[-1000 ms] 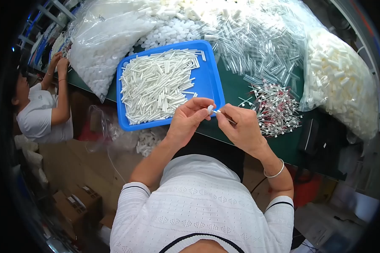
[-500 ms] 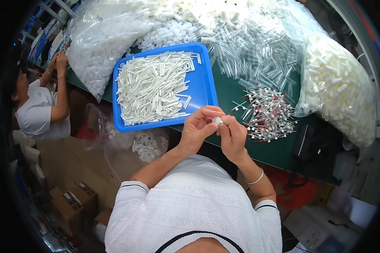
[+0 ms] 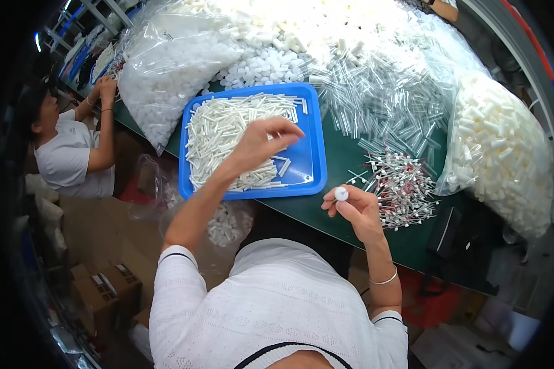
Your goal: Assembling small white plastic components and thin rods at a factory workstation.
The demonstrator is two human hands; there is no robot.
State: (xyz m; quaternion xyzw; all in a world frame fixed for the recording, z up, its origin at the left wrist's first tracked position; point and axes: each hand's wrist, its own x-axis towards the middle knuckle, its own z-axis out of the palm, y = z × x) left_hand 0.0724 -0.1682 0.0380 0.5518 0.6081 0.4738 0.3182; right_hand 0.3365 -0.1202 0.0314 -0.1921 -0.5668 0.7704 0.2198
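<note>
My left hand (image 3: 261, 144) hangs over a blue tray (image 3: 319, 154) of short white rods (image 3: 218, 132). Its fingers point right, with a gap between them and the thumb, and no object shows in them; they are slightly smeared. Off the tray's lower right corner, my right hand (image 3: 360, 212) pinches a small white round cap (image 3: 341, 194) between thumb and fingers, its round end turned up. Whether anything else is attached beneath the cap is hidden by the fingers. Beside that hand lies a heap of thin white-tipped pieces with red parts (image 3: 403, 187).
Behind the tray lie loose white caps (image 3: 264, 66) and a bulging clear bag (image 3: 166, 86). Clear tubes (image 3: 375, 92) are heaped on the green table (image 3: 301, 212). A bag of cream cylinders (image 3: 505, 141) stands at right. Another person (image 3: 74, 141) works at far left.
My hands have parted: the left has swung up and left over the tray, while the right has dropped slightly rightward, keeping the cap. The whole view has shifted a little.
</note>
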